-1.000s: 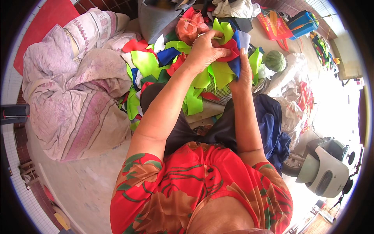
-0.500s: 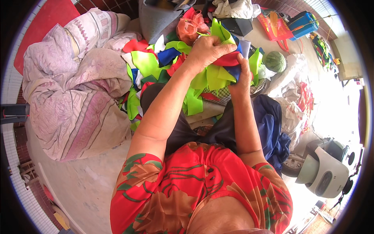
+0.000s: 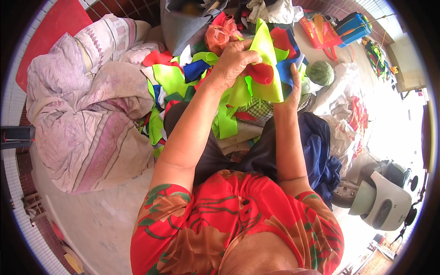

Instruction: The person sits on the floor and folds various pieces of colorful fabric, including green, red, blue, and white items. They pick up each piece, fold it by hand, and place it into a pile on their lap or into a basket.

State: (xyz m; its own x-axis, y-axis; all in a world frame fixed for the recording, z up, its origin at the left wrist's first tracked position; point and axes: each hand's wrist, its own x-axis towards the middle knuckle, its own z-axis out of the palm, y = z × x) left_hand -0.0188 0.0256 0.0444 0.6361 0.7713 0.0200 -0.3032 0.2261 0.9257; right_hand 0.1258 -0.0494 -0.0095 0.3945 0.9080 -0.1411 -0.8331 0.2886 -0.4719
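Observation:
My left hand (image 3: 234, 64) is closed, pinching a lime-green fabric piece (image 3: 270, 87) by its edge, with a red fabric piece (image 3: 261, 74) folded just below the fingertips. The lime piece stands up and spreads across toward my other hand. On the right, my right hand (image 3: 293, 87) is closed on blue fabric (image 3: 285, 71), its thumb up along the edge; its fingers are partly hidden behind the cloth. Another red piece (image 3: 283, 42) rises behind the blue. Below and left of my hands lies a pile of lime, red, blue, green and white fabric scraps (image 3: 169, 79).
A large bundle of patterned cloth (image 3: 78, 119) fills the left. Beyond my hands are a grey bag (image 3: 183, 27) and a reddish plastic bag (image 3: 221, 36). To the right are a watermelon (image 3: 321, 73), white plastic sacking (image 3: 346, 96), a red bag (image 3: 321, 32) and a grey-white machine (image 3: 387, 201).
The lime piece has been raised and spread open between my hands, and now covers much of the red. My left hand has shifted slightly left; my right hand has moved slightly right.

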